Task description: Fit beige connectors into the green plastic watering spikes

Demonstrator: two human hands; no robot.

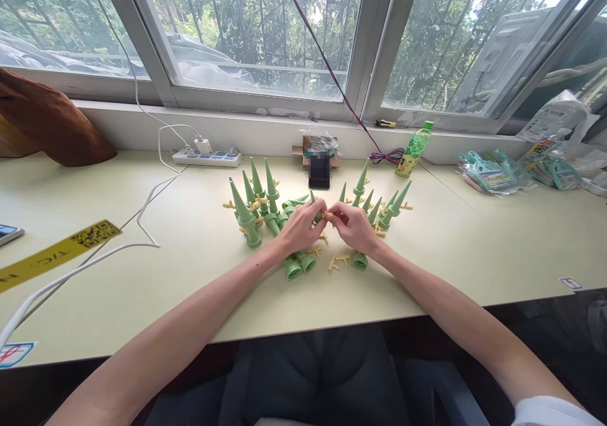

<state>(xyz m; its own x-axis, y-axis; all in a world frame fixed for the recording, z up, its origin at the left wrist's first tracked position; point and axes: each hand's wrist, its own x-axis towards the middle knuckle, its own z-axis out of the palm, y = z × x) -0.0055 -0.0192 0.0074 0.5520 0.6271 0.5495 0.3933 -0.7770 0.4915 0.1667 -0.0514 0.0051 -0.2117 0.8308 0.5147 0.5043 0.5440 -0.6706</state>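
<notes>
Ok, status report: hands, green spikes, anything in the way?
Left fingers holding green spike. Right fingers pinching small yellow piece. Loose yellow pieces close by; other spikes standing both sides.

Green tapered spikes (243,214), many upright, yellow pieces (343,258) among them

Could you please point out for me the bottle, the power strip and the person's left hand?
Bottle (414,151): head view, on the middle of its body.
Power strip (211,159): head view, on its white casing.
Left hand (302,225): head view, on the back of it.
</notes>
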